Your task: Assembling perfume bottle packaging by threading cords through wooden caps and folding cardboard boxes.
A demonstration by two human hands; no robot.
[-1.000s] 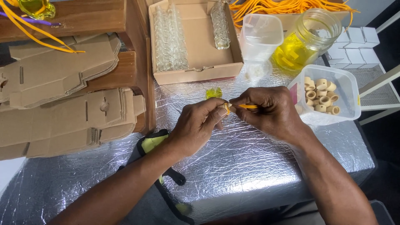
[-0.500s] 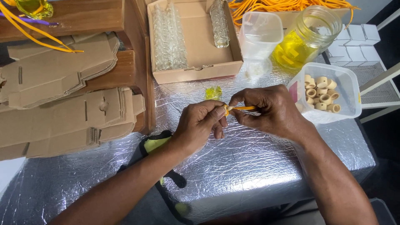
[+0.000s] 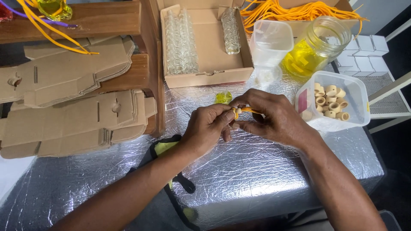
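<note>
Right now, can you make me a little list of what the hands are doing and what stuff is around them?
left hand: pinching the orange cord
right hand: gripping the cord's other side
tub: tan rings inside, beside right hand
jar: yellow liquid, lid off
cardboard box: open, small glass bottles in rows
flat cardboard: stacked at left
table: silver foil cover

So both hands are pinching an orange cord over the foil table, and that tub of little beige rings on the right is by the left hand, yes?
Not quite. The head view shows the tub of rings beside the right hand, not the left hand. The rest holds: both hands pinch the orange cord over the foil table.
</note>
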